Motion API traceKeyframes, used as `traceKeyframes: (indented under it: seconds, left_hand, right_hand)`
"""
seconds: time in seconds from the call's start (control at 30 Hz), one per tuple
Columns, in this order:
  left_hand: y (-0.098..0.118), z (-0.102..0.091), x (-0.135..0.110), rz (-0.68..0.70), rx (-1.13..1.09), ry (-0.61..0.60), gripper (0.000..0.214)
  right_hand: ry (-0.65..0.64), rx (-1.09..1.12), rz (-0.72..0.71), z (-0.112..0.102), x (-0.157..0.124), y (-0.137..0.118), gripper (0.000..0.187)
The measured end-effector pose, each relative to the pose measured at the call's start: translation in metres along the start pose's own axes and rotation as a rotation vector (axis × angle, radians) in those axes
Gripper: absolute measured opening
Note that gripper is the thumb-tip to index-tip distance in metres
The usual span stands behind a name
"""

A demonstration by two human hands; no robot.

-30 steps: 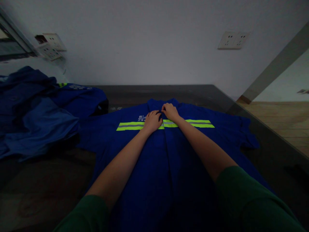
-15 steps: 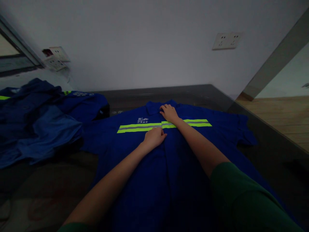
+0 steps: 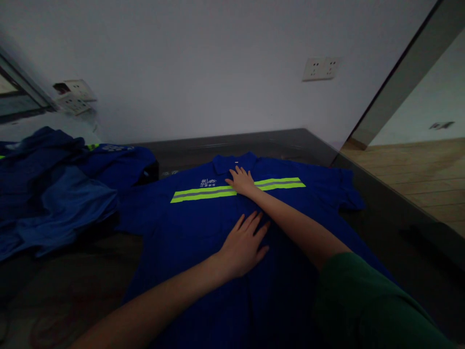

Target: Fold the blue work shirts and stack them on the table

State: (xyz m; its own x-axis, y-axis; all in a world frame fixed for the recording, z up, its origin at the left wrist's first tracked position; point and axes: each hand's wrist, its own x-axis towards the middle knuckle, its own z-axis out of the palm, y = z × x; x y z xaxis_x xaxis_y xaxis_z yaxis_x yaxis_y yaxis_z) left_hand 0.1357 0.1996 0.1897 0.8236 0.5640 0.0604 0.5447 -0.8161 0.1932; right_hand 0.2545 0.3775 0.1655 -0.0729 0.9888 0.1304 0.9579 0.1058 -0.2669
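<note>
On tbl point(image 3: 261, 142), L of blue shirt point(image 3: 189, 228): crumpled clothes pile point(image 3: 72, 198) nr sleeve point(image 3: 136, 206).

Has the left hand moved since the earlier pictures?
Yes: the left hand has moved away from the far edge of the table, and now lies below the stripe on the shirt.
</note>
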Motion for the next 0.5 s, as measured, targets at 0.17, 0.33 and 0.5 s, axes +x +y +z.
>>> traceKeyframes:
  seconds: [0.17,0.33,0.5]
  left_hand:
    - [0.007,-0.001,-0.040,0.051,-0.051,-0.122,0.062]
    - [0.015,0.002,-0.064,0.025,-0.049,-0.107,0.064]
    - [0.062,-0.003,-0.106,0.075,-0.109,-0.161,0.073]
  right_hand:
    - [-0.091,0.013,0.011,0.006,-0.002,0.005,0.068]
    - [-0.020,0.019,0.008,0.003,-0.005,0.001,0.063]
    - [0.226,-0.034,-0.097,-0.015,-0.021,-0.013,0.042]
